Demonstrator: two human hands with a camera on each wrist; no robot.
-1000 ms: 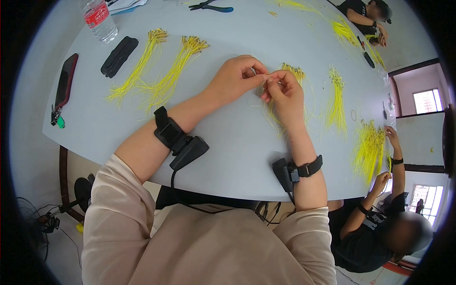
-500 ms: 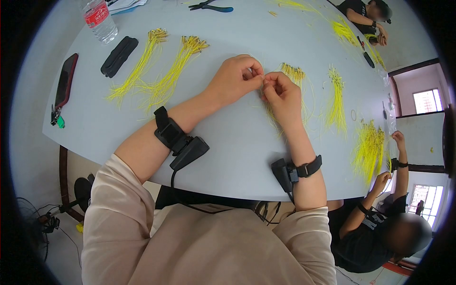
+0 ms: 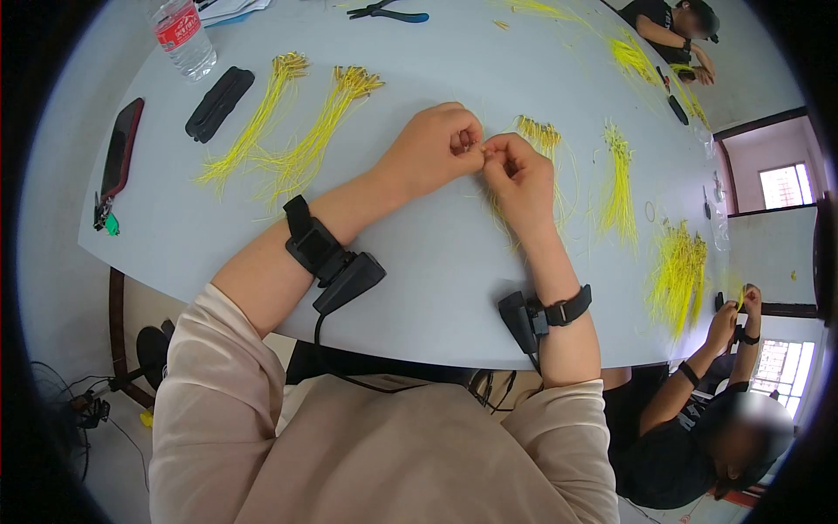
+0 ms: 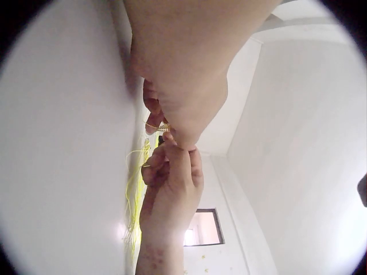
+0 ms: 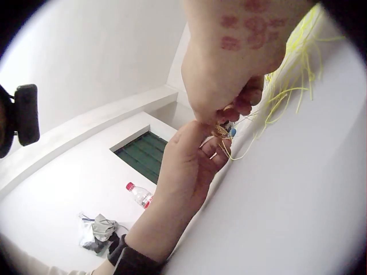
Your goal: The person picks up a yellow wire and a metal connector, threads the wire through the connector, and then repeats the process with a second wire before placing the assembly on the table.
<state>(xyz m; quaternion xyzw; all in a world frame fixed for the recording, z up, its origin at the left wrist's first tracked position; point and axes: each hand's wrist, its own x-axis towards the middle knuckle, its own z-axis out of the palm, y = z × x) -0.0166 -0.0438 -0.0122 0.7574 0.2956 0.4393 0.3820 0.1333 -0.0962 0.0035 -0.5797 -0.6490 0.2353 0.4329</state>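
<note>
Hands barely shifted, left hand and right hand fingers pinching yellow wire end together.

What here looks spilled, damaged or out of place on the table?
Nothing stands out. The yellow wire bundles lie in loose separate groups on the table; left hand and right hand pinch a small connector between them.

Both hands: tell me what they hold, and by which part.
The left hand and right hand pinch a thin yellow wire between their fingertips at its small connector end; the rest trails onto the table.
</note>
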